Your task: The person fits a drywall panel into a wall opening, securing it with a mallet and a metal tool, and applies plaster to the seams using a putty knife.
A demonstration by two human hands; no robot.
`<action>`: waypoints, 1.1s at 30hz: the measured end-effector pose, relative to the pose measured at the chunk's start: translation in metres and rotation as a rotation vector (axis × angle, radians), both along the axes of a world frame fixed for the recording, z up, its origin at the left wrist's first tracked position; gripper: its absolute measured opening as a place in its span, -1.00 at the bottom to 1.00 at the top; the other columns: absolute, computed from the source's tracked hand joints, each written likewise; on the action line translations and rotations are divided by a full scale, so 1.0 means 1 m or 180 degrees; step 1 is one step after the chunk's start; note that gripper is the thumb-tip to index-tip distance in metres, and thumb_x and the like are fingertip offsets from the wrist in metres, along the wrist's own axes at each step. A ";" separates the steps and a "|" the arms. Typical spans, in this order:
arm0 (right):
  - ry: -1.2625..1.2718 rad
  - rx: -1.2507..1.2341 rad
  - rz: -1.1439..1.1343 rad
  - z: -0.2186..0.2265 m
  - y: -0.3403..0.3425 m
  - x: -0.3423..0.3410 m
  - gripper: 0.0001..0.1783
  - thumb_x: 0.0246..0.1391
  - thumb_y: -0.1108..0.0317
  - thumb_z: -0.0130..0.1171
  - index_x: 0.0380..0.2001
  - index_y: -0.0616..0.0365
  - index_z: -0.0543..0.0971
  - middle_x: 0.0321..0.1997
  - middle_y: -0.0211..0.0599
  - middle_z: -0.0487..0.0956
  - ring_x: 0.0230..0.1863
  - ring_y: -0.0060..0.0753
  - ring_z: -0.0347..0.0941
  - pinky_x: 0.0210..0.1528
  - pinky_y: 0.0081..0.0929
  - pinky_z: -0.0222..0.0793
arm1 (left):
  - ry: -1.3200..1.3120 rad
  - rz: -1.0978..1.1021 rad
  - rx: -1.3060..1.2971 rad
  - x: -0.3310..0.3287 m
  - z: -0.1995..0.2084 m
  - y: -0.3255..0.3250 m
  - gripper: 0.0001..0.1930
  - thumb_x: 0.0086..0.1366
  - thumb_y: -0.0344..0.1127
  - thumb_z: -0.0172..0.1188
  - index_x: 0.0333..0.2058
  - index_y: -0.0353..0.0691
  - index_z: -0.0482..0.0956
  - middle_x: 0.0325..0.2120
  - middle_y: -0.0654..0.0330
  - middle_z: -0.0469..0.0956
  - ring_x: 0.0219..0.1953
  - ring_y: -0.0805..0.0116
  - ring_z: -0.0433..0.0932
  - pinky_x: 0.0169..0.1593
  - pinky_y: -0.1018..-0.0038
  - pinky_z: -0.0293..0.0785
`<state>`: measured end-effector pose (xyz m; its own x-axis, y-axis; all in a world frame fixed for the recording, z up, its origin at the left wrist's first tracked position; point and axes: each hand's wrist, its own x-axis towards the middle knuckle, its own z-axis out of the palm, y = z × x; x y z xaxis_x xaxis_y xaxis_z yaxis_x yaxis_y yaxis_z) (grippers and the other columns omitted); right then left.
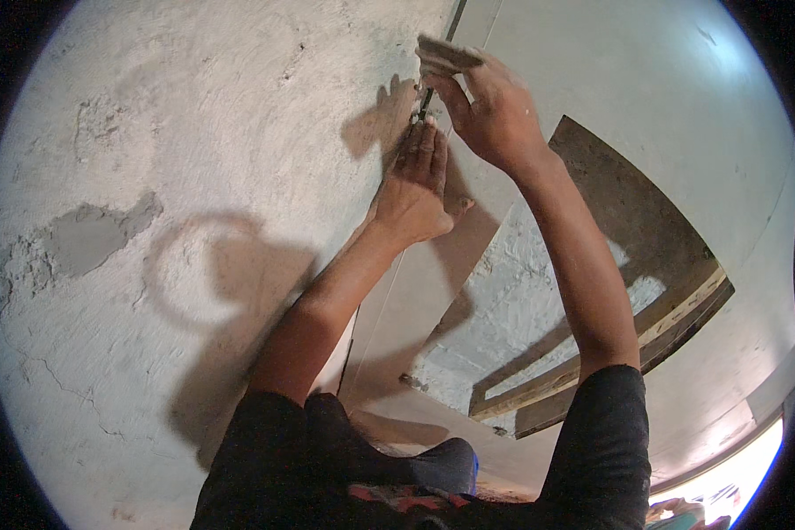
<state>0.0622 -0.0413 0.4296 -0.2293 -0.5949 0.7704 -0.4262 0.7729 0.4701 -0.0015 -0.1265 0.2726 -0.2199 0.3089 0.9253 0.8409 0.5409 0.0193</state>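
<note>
My left hand (418,187) lies along the seam between the rough plastered wall (212,115) and the smooth pale panel (609,71). Its fingers are stretched out, with the tips at a narrow dark gap (456,19). Pale residue coats those fingertips. Above and to the right, my right hand (502,110) is bent at the wrist and closed around a flat grey-brown piece (449,55). That piece lies close to the gap, and its exact kind cannot be made out. The right hand's fingers are partly hidden behind it.
A cut-out opening (662,190) in the panel shows rough whitish material and a wooden batten (609,362) along its lower side. A grey patch (102,237) and thin cracks mark the wall at left. Bright light enters at the lower right. Shadows of my arms fall across the wall.
</note>
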 end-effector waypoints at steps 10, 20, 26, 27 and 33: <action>0.0052 0.0296 -0.0021 -0.003 0.012 -0.009 -0.61 0.14 0.29 0.19 0.07 -0.08 0.49 -0.09 -0.14 0.62 -0.11 0.07 0.57 -0.14 -0.09 0.52 | -0.0443 -0.0224 -0.0047 0.008 0.009 -0.005 0.13 0.09 0.09 0.33 0.32 -0.66 -0.09 0.38 -0.40 -0.14 0.45 -0.24 -0.13 0.48 0.08 -0.20; 0.0006 0.0018 -0.0100 -0.005 0.011 0.003 -0.62 0.17 0.26 0.17 0.08 -0.10 0.48 -0.10 -0.13 0.63 -0.11 0.08 0.56 -0.14 -0.09 0.52 | -0.0437 -0.0119 -0.0088 0.008 0.004 -0.006 0.12 0.07 0.07 0.34 0.33 -0.63 -0.07 0.38 -0.37 -0.12 0.45 -0.23 -0.15 0.48 0.08 -0.19; -0.0016 0.0064 -0.0201 -0.005 0.025 0.000 -0.61 0.17 0.28 0.18 0.08 -0.11 0.48 -0.07 -0.17 0.62 -0.11 0.08 0.57 -0.13 -0.08 0.52 | -0.0461 -0.0334 0.0063 0.010 0.010 -0.002 0.11 0.08 0.06 0.34 0.33 -0.63 -0.07 0.39 -0.37 -0.11 0.44 -0.24 -0.10 0.47 0.07 -0.15; 0.0018 0.0021 -0.0122 -0.004 0.017 0.006 -0.61 0.17 0.28 0.18 0.08 -0.11 0.48 -0.06 -0.17 0.62 -0.11 0.08 0.57 -0.13 -0.08 0.52 | -0.0294 -0.0280 0.0131 0.009 0.009 -0.003 0.10 0.09 0.06 0.34 0.33 -0.63 -0.06 0.38 -0.38 -0.12 0.44 -0.24 -0.09 0.47 0.07 -0.14; -0.0168 -0.0119 -0.0213 -0.008 0.020 0.005 -0.58 0.15 0.30 0.19 0.09 -0.09 0.46 -0.03 -0.12 0.60 -0.07 0.10 0.54 -0.12 -0.08 0.52 | -0.0391 -0.0282 0.0105 0.010 0.008 -0.005 0.10 0.08 0.03 0.34 0.32 -0.65 -0.06 0.38 -0.40 -0.11 0.43 -0.27 -0.07 0.47 0.06 -0.14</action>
